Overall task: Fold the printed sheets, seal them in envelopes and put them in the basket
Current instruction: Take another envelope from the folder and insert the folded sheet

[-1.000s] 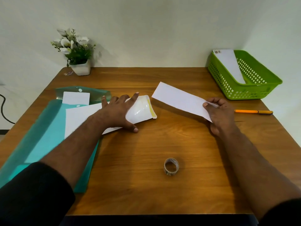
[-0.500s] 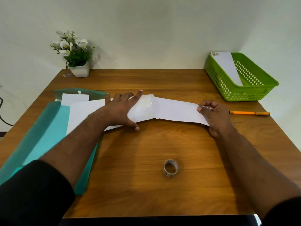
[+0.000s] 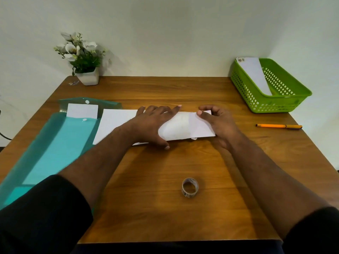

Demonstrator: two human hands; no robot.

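A white envelope [image 3: 117, 123] lies across the middle of the wooden table [image 3: 165, 171], its open end toward the right. My left hand [image 3: 156, 121] presses flat on it, fingers spread. My right hand [image 3: 218, 121] pinches the right end of the folded sheet [image 3: 200, 127], most of which sits inside the envelope's mouth. The green basket [image 3: 271, 105] stands at the far right with one white envelope [image 3: 255, 74] leaning in it.
A teal plastic folder [image 3: 55, 147] with a white sheet [image 3: 82, 110] lies at the left. A tape roll [image 3: 190, 187] stands near the front. An orange pen [image 3: 278, 126] lies at the right. A potted flower [image 3: 82, 59] is at the back left.
My right hand has slid the folded sheet leftward into the envelope; only its right end shows now. My left hand has stayed pressed on the envelope.
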